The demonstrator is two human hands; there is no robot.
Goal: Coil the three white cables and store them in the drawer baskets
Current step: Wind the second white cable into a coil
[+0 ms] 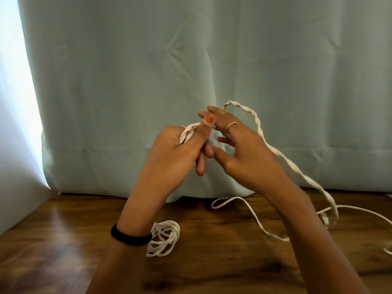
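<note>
Nearest me are two forearms rising from the bottom edge, the left one wearing a black band [130,238] at the wrist. I count three white cables. One coil [163,238] lies bundled on the worktop [63,240] just beside the left wrist. A second cable [252,215] lies loose on the wood, looping near the curtain [127,81] hem and running under my right arm. The third cable [282,158] is twisted and hangs in the air, from my hands down to the worktop at the right.

My left hand [178,149] grips a few turns of that third cable, fingers curled round them, thumb pressed along the top. My right hand [239,149] is spread, fingers [214,112] apart and fairly straight; the cable passes over its fingertips, and I cannot tell whether any finger pinches it. One ring [231,124] sits on a right finger. I can read no writing anywhere.
</note>
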